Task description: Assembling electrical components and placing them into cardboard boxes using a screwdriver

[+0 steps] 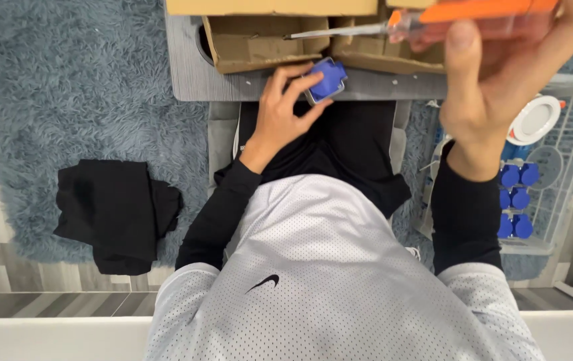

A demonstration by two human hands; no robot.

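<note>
Left hand (285, 113): pinching small blue square plastic part (326, 80) at near edge of grey worktop (193, 73). Right hand (500, 73): closed around orange-handled screwdriver (433, 20), raised. Step judged: screw-driving; next, tip to part.

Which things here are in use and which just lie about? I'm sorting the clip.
In hand:
left hand on blue square part
right hand holding orange-handled screwdriver

Lying about:
black cloth on rug
cardboard box
white wire basket with blue parts
</note>
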